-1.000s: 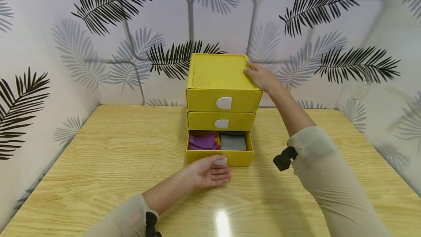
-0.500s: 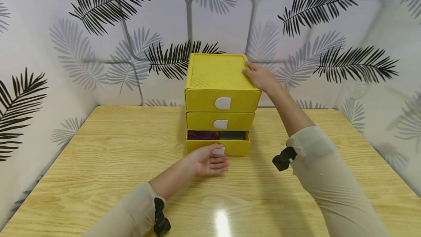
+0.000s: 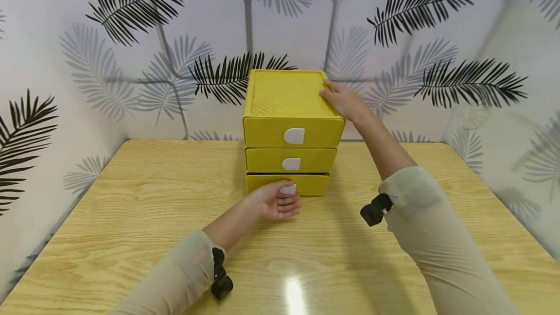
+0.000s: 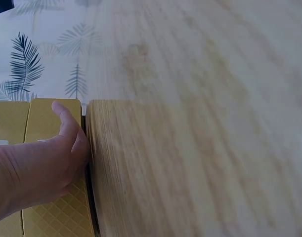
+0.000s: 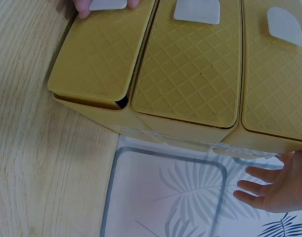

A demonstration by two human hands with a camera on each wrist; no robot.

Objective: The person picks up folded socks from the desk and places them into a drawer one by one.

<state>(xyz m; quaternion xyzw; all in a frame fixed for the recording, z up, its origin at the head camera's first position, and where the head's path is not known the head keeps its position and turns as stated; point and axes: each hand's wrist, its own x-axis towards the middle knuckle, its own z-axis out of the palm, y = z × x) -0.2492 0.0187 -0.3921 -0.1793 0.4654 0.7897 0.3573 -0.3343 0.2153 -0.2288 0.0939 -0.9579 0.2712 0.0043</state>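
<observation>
A yellow drawer unit (image 3: pixel 286 92) with three stacked drawers stands at the back of the table, each drawer bearing a white tab handle. My left hand (image 3: pixel 275 202) presses the front of the bottom drawer (image 3: pixel 312 185), its thumb over the white handle (image 3: pixel 288 189) and its fingers loosely bent below. That drawer is nearly flush, and the right wrist view shows a narrow gap (image 5: pixel 122 102) at its edge. Its contents are hidden. My right hand (image 3: pixel 347 102) rests on the unit's upper right edge; in the right wrist view its fingers (image 5: pixel 254 200) are spread along the side.
The wooden table (image 3: pixel 166 183) extends on both sides and in front of the unit. Behind it is a wall covering (image 3: pixel 288 28) with a leaf pattern. Black wrist cameras (image 3: pixel 377 209) are strapped to both sleeves.
My left hand has pushed the bottom drawer inward, away from me. The purple and grey folded cloths inside have gone out of sight. The right hand has stayed on the unit.
</observation>
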